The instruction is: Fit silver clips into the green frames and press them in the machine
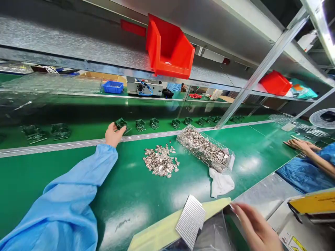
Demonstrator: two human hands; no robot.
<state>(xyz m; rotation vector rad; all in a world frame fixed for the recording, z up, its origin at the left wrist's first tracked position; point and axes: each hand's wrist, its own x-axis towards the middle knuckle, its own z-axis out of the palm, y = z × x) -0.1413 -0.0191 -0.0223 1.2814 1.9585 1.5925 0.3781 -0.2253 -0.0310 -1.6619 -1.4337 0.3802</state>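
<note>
My left hand, in a blue sleeve, pinches a small transparent plastic part over the dark green belt behind the metal rail. Similar plastic parts stand in a row along that belt on both sides. At the lower right is my right hand, fingers together at the corner of a pale yellow strip; a small whitish bit shows at the fingertips, too small to name. On the strip lies a ridged silver-grey block. A pile of small metal pieces lies on the green bench between my hands.
A transparent tray full of metal pieces stands beyond the pile, with a white cloth at its near end. Red bins sit on the shelf overhead. A metal post rises at right. Another person's hands rest at the far right.
</note>
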